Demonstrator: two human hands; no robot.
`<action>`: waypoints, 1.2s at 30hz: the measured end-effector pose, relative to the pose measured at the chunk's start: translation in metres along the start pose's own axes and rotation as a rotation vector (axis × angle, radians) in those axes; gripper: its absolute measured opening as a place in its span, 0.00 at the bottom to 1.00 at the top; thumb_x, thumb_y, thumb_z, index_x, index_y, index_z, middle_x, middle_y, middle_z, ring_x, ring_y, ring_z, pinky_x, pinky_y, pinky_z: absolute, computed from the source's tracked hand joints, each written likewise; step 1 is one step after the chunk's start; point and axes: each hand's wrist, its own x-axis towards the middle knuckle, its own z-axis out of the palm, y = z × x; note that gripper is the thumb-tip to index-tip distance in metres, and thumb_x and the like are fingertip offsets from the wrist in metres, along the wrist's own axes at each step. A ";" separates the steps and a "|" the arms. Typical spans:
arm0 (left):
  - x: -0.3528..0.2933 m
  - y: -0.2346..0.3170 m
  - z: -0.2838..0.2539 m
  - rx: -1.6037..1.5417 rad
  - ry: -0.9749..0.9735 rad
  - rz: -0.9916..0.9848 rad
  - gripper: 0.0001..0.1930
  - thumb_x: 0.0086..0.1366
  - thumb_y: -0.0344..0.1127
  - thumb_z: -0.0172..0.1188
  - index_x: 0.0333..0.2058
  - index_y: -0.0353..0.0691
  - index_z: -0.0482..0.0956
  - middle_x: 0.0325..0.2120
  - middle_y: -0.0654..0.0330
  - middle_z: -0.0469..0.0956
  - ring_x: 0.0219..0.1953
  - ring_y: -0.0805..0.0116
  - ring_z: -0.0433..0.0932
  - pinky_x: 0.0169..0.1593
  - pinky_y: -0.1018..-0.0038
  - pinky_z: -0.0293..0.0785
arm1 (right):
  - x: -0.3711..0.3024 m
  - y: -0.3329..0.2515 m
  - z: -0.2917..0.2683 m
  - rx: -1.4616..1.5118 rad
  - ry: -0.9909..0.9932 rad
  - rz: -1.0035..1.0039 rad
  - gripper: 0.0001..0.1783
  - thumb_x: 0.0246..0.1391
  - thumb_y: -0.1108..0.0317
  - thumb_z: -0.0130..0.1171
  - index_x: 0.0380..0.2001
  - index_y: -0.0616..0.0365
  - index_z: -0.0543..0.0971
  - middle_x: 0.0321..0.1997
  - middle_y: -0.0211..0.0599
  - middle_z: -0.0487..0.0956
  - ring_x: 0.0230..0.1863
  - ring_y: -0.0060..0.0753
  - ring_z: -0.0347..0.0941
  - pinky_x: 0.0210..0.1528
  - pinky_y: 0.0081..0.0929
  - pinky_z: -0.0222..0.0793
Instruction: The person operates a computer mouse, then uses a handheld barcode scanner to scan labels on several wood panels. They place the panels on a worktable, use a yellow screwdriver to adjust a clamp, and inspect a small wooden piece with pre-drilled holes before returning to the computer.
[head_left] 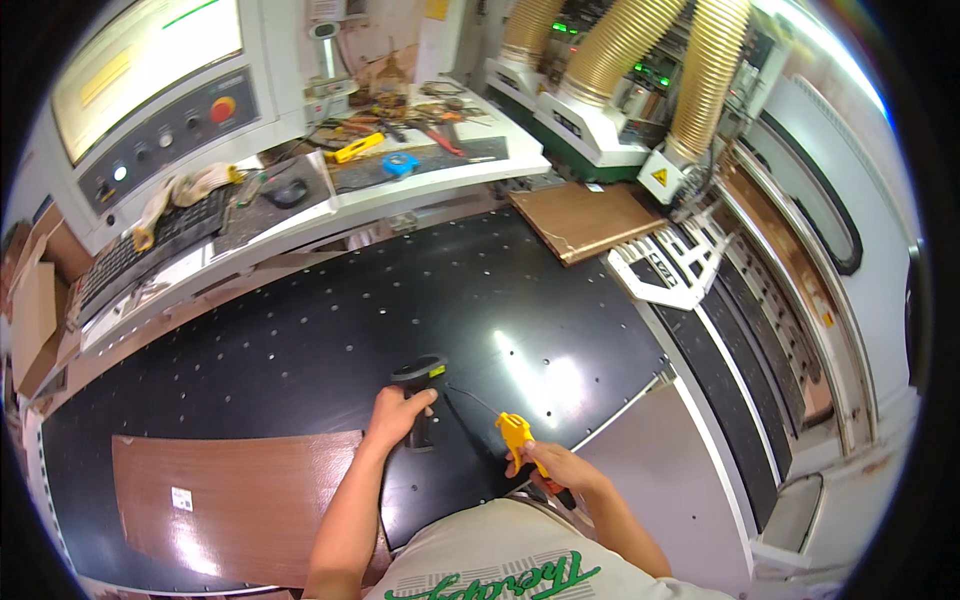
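Black pistol-shaped plastic scanner sits at seven o'clock in my camera view, left hand curled round its handle; at its four o'clock, I have the right hand wrapped around a yellow plastic air gun.

The white tabletop carries a black keyboard, a mouse and a blue tape measure. A red button is mounted below the lit screen. Three ribbed hoses descend at upper right. A cardboard box stands at far left.
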 end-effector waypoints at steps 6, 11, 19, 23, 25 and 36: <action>-0.002 0.005 0.003 -0.048 0.021 0.004 0.20 0.63 0.39 0.65 0.47 0.28 0.81 0.28 0.57 0.82 0.29 0.70 0.82 0.35 0.71 0.77 | 0.005 0.005 -0.014 0.014 0.107 -0.048 0.33 0.74 0.39 0.40 0.54 0.60 0.75 0.44 0.35 0.83 0.21 0.20 0.63 0.22 0.22 0.63; -0.002 0.007 0.002 -0.045 0.007 -0.004 0.21 0.63 0.39 0.65 0.49 0.27 0.80 0.29 0.56 0.82 0.29 0.69 0.83 0.35 0.71 0.77 | 0.006 0.005 -0.019 0.015 0.098 -0.074 0.33 0.74 0.38 0.39 0.53 0.60 0.74 0.44 0.35 0.82 0.20 0.22 0.63 0.21 0.23 0.63; -0.003 0.007 0.002 -0.007 0.026 -0.036 0.20 0.64 0.38 0.65 0.50 0.29 0.80 0.26 0.59 0.82 0.29 0.70 0.82 0.34 0.72 0.76 | 0.020 0.014 -0.051 0.160 0.601 -0.095 0.29 0.74 0.40 0.39 0.45 0.56 0.73 0.30 0.35 0.77 0.14 0.26 0.65 0.16 0.28 0.62; -0.003 0.009 0.004 -0.025 0.052 -0.046 0.17 0.62 0.41 0.67 0.41 0.30 0.83 0.24 0.57 0.83 0.28 0.70 0.82 0.34 0.71 0.77 | 0.020 0.016 -0.114 0.268 1.284 -0.407 0.28 0.74 0.39 0.41 0.38 0.55 0.71 0.27 0.31 0.73 0.11 0.23 0.64 0.12 0.23 0.60; -0.004 0.009 0.004 -0.066 0.045 -0.039 0.17 0.62 0.40 0.67 0.41 0.30 0.83 0.24 0.57 0.83 0.28 0.70 0.82 0.34 0.71 0.77 | 0.015 0.016 -0.137 0.249 1.342 -0.488 0.27 0.74 0.39 0.41 0.40 0.55 0.70 0.29 0.32 0.73 0.11 0.22 0.64 0.13 0.22 0.60; -0.004 -0.001 0.003 -0.022 -0.002 -0.036 0.21 0.61 0.39 0.68 0.49 0.32 0.84 0.31 0.57 0.85 0.31 0.69 0.85 0.40 0.70 0.79 | 0.058 0.065 -0.170 0.548 1.279 -0.588 0.22 0.71 0.39 0.50 0.35 0.45 0.73 0.24 0.22 0.69 0.22 0.20 0.65 0.24 0.24 0.63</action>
